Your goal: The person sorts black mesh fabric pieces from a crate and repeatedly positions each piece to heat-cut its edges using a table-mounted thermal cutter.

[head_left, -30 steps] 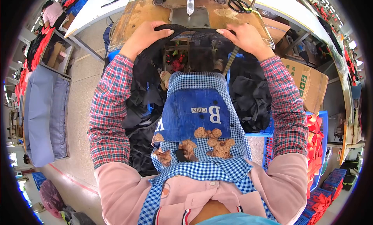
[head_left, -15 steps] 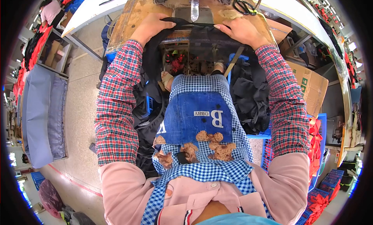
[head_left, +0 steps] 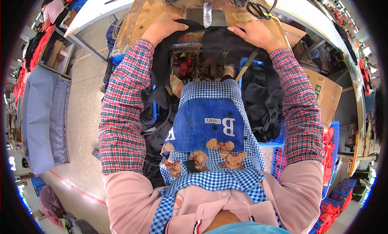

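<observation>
Speckled floor (head_left: 85, 108) is stretching away left. White tables (head_left: 103, 9) are flanking a worn wooden table (head_left: 135, 25). Black mesh fabric (head_left: 220, 38) is hanging over the wooden table's near edge, left hand (head_left: 163, 28) and right hand (head_left: 256, 33) both pinching its upper border.

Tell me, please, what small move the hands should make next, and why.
I'd probably ease the black fabric slightly forward: the left hand and the right hand hold it on either side of the clear machine part, and its far edge seems to lie right by that part's lower tip.
</observation>
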{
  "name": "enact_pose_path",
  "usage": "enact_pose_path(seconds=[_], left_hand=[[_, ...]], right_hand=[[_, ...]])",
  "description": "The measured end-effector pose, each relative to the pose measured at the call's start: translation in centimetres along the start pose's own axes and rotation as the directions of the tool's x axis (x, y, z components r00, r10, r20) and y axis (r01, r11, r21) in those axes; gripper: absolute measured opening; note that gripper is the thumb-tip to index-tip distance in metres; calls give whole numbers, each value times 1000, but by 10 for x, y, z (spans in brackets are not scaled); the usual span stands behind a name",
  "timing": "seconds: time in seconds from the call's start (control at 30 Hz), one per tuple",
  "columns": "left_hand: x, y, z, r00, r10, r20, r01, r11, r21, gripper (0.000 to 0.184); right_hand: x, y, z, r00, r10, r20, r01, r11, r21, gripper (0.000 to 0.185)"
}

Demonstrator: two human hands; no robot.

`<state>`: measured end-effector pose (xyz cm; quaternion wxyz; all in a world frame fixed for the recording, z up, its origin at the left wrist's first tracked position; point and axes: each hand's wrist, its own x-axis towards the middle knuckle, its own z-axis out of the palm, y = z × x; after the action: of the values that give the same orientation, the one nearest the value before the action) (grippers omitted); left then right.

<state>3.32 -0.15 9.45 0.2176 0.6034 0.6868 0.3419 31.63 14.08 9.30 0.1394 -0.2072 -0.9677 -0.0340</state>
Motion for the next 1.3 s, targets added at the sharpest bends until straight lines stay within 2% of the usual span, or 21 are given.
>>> enact_pose_path(seconds=[0.17, 0.37, 0.47, 0.57, 0.67, 0.73, 0.8, 0.83, 0.93, 1.07, 1.23, 1.3], left_hand=[[4, -11, -2, 990, -68, 122, 82, 990, -111, 35], [3, -9, -10, 990, -52, 134, 58, 997, -42, 36], [0, -16, -14, 997, -2, 77, 4, 1000, -27, 37], [-23, 5, -24, 976, -78, 202, 111, 982, -153, 33], [-44, 23, -29, 921, -45, 388, 95, 990, -109, 35], [-54, 33, -24, 902, 66, 427, -27, 995, -98, 42], [-60, 39, -17, 879, 178, 442, -146, 984, -106, 48], [-59, 36, -13, 865, 236, 443, -232, 971, -63, 59], [-63, 45, 2, 896, 206, 394, -242, 969, 44, 66], [-61, 40, 21, 898, 174, 405, -260, 951, 169, 77], [-61, 43, 27, 896, 219, 387, -304, 937, 174, 80], [-61, 40, 29, 896, 249, 369, -335, 923, 191, 80]], right_hand=[[2, 2, -1, 999, -29, 28, 28, 999, 20, 51], [3, 1, -7, 997, -51, 56, 48, 997, 59, 48], [-3, 3, -9, 997, -65, 37, 62, 995, 76, 47], [-9, 4, -19, 997, -37, 60, 30, 993, 115, 48], [-9, 1, -25, 998, -28, 63, 18, 988, 152, 49], [-5, 2, -22, 998, -44, 44, 35, 984, 174, 51], [2, 2, -21, 994, -27, 108, 15, 994, 111, 45], [6, 2, -20, 990, -20, 141, 9, 997, 79, 43], [13, 4, -17, 990, -117, 78, 111, 991, 78, 45], [15, 1, -23, 988, -120, 93, 108, 986, 129, 49], [18, -3, -30, 985, -87, 146, 73, 992, 100, 52], [18, 0, -25, 988, -106, 111, 93, 989, 119, 52]])
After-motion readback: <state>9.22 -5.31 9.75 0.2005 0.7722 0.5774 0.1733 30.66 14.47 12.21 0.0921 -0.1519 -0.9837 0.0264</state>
